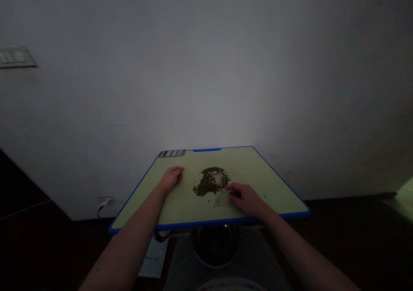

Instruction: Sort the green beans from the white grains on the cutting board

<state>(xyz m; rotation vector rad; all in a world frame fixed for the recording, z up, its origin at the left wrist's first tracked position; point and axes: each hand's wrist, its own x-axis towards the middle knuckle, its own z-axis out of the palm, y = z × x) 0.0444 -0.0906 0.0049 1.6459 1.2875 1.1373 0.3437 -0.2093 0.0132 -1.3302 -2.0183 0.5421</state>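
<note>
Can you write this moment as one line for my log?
left hand: on board, beside green seeds | right hand: touching clear round dish | also: blister pack

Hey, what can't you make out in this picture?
All in the head view:
- Pile of small green grains: too small and dim to identify.
- Clear curved piece: partly hidden by the right hand.
- Printed strip: too small to read.
- Dark bowl: top hidden by the board's near edge, inside too dark.
</note>
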